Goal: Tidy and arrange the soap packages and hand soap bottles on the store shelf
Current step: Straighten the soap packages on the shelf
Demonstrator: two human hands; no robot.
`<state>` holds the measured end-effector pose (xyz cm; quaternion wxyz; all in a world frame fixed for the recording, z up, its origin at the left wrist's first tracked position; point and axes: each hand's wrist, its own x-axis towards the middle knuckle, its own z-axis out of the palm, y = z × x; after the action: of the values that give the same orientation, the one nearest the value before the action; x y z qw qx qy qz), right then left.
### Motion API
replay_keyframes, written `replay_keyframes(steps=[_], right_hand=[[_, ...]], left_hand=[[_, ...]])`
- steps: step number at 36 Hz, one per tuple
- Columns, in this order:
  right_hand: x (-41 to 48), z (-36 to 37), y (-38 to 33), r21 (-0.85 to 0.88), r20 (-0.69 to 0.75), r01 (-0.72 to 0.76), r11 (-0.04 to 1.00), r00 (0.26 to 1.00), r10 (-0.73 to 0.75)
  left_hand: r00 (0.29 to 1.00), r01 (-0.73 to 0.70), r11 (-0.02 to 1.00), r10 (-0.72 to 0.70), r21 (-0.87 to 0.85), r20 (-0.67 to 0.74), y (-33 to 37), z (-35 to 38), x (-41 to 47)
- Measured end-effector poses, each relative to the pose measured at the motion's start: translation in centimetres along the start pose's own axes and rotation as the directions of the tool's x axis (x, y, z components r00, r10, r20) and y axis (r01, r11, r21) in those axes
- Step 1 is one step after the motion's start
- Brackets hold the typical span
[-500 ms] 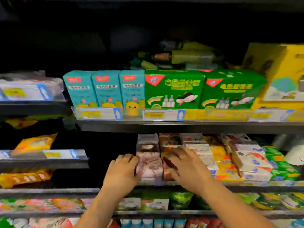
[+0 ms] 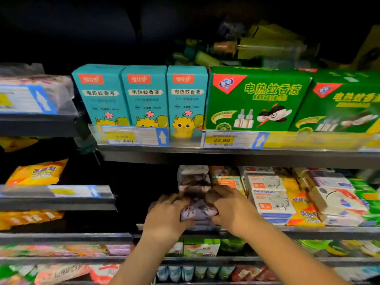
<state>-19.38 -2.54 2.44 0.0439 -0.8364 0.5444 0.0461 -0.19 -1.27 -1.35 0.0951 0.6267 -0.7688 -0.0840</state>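
My left hand [image 2: 166,214] and right hand [image 2: 232,210] clasp the pale purple soap package [image 2: 197,211] from either side, fingers curled over its ends, at the front of the middle shelf [image 2: 320,230]. I judge the step is squaring it up: press evenly from both sides, set it flat and line it up with the stack of like packages [image 2: 194,178] just behind. The white soap boxes [image 2: 269,200] sit just beside my right hand, so my knuckles could knock them askew. Left of the package is too dark to read. Farther up, teal boxes [image 2: 144,95] and green boxes [image 2: 257,97] stand on the upper shelf [image 2: 226,155], which limits how high I can lift.
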Motion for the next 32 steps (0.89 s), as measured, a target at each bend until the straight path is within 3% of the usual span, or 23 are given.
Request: replay_keyframes(steps=[7, 10, 13, 16, 18, 20, 23, 28, 31, 32], right_hand=[[0.0, 0.2, -0.3, 0.074, -0.07, 0.001, 0.997, 0.998, 0.004], [-0.3, 0.0, 0.1, 0.206, -0.129, 0.047, 0.977, 0.991, -0.02], [-0.8, -0.1, 0.8, 0.416, -0.171, 0.035, 0.909, 0.984, 0.04], [-1.1, -0.2, 0.4, 0.715, -0.214, 0.034, 0.699, 0.961, 0.173], [-1.1, -0.1, -0.3, 0.911, -0.194, 0.088, 0.404, 0.953, 0.231], [-1.2, -0.3, -1.1, 0.98, -0.157, 0.117, 0.161, 0.953, 0.26], [-1.7, -1.2, -2.3, 0.996, -0.078, 0.061, 0.067, 0.951, 0.299], [-2.2, -1.9, -3.1, 0.988, 0.13, -0.08, -0.136, 0.899, 0.419], [-2.2, -2.0, -2.7, 0.957, 0.275, -0.212, -0.196, 0.876, 0.396], [-2.3, -1.9, -2.5, 0.946, 0.308, -0.242, -0.215, 0.875, 0.374]], left_hand=[[0.996, -0.066, 0.997, 0.068, 0.036, -0.06, -0.8, 0.3, -0.2], [0.988, -0.088, 0.982, 0.064, -0.166, -0.142, -2.0, 0.9, -0.4], [0.963, -0.15, 0.892, 0.034, -0.427, -0.268, -3.1, 1.2, -0.8], [0.926, -0.219, 0.829, 0.011, -0.515, -0.377, -2.9, 0.4, -1.0], [0.917, -0.235, 0.747, -0.04, -0.622, -0.396, -1.9, -0.5, -1.0], [0.922, -0.227, 0.584, -0.128, -0.78, -0.364, -0.5, -1.4, -1.1], [0.938, -0.21, 0.374, -0.183, -0.903, -0.294, 1.4, -2.2, -1.4], [0.974, -0.152, 0.374, -0.099, -0.915, -0.203, 2.3, -3.0, -1.9], [0.985, -0.162, 0.313, 0.101, -0.936, -0.137, 1.3, -2.6, -2.1], [0.977, -0.192, 0.338, 0.153, -0.921, -0.147, 0.9, -2.5, -2.1]])
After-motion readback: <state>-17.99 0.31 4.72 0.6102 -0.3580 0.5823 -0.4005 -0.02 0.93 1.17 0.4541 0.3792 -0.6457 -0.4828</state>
